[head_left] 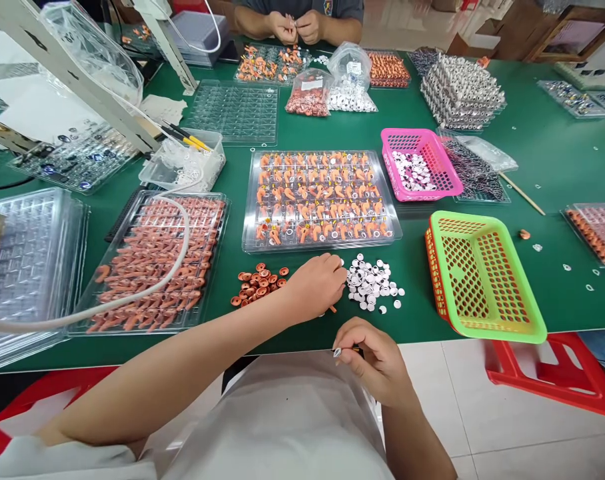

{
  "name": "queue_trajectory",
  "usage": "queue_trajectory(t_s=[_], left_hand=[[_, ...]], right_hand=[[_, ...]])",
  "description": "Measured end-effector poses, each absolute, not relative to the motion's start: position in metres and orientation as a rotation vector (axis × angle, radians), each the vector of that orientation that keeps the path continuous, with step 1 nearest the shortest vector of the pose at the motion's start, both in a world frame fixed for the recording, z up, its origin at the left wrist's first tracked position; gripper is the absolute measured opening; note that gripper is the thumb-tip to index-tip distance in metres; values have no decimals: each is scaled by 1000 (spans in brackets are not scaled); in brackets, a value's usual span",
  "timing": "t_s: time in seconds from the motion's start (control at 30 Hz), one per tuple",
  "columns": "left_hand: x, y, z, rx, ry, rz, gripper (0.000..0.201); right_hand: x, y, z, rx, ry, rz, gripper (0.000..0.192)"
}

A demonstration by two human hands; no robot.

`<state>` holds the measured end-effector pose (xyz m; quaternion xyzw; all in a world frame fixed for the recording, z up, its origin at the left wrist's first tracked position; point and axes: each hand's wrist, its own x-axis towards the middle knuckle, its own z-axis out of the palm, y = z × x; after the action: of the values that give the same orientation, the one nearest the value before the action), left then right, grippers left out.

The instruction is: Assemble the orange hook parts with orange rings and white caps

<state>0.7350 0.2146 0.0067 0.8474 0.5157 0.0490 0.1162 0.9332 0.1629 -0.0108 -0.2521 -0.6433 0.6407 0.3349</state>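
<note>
My left hand (316, 285) reaches over the green table, its fingertips at the left edge of a heap of small white discs (373, 283); what the curled fingers pinch is hidden. A small pile of copper-coloured rings (257, 283) lies just left of that hand. My right hand (374, 360) rests at the table's near edge, fingers closed on a thin stick-like tool with a small pale tip. Beyond the hands lies a clear tray (320, 198) filled with orange parts.
A clear tray of orange pieces (152, 260) with a white hose over it lies left. A green-and-orange basket (482, 277) overhangs the right near edge; a pink basket (420, 163) stands behind it. Another person's hands (297, 27) work at the far side. Red stools stand below.
</note>
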Motion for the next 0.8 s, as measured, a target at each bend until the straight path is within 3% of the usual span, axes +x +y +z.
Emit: queue_trajectory(t_s=[0.4,0.5,0.7,0.8], left_hand=[[731,228,4,2457,1459,181,19],[730,218,7,2377,1484,337,20],[726,176,28,1559,1485,767,10],[723,159,35,1206,1407,917,18]], right_hand=[[937,163,-11,-699,-1668,1640,8],[940,163,-11,-737,-1644,1641,7],[931,159,-10,-891,-1554,1430,11],[915,156,-4,-796,-1681,1349,15]])
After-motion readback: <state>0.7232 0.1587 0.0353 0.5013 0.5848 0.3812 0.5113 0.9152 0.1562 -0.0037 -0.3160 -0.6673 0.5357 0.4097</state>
